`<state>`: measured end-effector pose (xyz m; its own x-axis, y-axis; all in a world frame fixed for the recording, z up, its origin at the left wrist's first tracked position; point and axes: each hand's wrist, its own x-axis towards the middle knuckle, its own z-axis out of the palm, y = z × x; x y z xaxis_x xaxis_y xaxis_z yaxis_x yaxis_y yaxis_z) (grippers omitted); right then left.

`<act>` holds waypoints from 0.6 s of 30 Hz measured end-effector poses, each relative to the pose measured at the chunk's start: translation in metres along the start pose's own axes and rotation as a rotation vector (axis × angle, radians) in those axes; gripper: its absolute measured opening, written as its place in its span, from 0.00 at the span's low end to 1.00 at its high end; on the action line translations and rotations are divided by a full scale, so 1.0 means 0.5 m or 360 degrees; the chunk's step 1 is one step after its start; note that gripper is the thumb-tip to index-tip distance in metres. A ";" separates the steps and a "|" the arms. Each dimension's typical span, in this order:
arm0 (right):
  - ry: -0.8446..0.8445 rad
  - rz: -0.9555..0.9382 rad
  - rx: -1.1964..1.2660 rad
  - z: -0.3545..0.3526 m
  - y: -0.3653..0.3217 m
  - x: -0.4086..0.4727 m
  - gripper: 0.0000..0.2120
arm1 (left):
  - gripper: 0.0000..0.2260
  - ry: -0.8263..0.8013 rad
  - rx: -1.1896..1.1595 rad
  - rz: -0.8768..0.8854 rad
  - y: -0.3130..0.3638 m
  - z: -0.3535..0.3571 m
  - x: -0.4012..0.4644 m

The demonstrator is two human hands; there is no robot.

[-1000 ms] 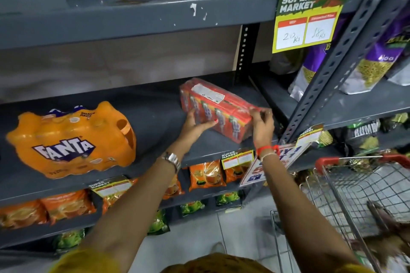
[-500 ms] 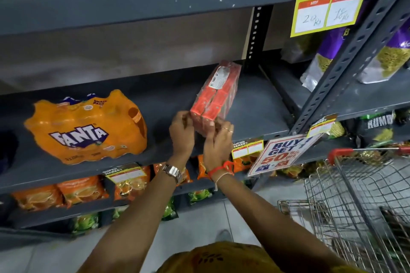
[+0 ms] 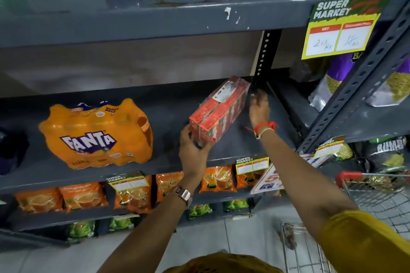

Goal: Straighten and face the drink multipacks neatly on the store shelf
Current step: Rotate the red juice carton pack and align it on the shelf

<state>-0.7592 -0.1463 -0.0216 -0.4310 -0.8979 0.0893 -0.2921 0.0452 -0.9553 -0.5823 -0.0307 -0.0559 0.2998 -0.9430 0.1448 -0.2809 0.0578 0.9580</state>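
- Red carton pack (image 3: 218, 111): a shrink-wrapped block of small drink cartons on the middle shelf (image 3: 168, 162), right of centre, lying at an angle with its narrow end toward the near edge and its long side running far-right.
- Left hand (image 3: 192, 146): I have it curled round the near end of the pack, fingers pinching the lower corner.
- Right hand (image 3: 258, 107): spread and flat beside the far-right long side; whether it touches the wrap I cannot tell.
- Handling, as I judge it: the pack looks stiff and boxy, moderately light, with glossy film that may slip; I would grip the firm carton corners and ends, not the loose wrap, and pivot it on the shelf rather than lift.
- Orange bottle pack (image 3: 97, 135): sits well apart to the left on the same shelf, label facing out; its soft wrap over rounded bottles would likely sag and weigh more, so I would take it by both ends.
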 end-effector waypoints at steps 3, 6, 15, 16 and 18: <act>-0.0144 0.0142 0.0077 0.002 -0.023 0.051 0.23 | 0.31 -0.0033 0.0020 -0.0016 0.004 -0.004 0.010; -0.0313 0.0323 0.0182 0.009 -0.037 0.076 0.23 | 0.29 -0.0086 0.0014 0.0008 -0.010 -0.005 0.012; 0.0013 0.0241 0.0197 -0.025 0.023 0.030 0.17 | 0.26 -0.0195 0.0398 0.0010 0.002 -0.010 0.092; 0.0078 0.0218 0.0232 -0.031 0.030 0.019 0.16 | 0.24 -0.0230 0.0427 -0.0017 0.008 -0.011 0.106; 0.0210 0.0170 0.0288 -0.038 0.040 0.000 0.12 | 0.20 -0.0359 0.0198 -0.0209 0.024 -0.016 0.132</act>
<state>-0.7815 -0.1371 -0.0353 -0.5627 -0.8266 0.0098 -0.0863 0.0470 -0.9952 -0.5587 -0.0894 -0.0326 0.1349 -0.9896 -0.0506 -0.3671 -0.0974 0.9251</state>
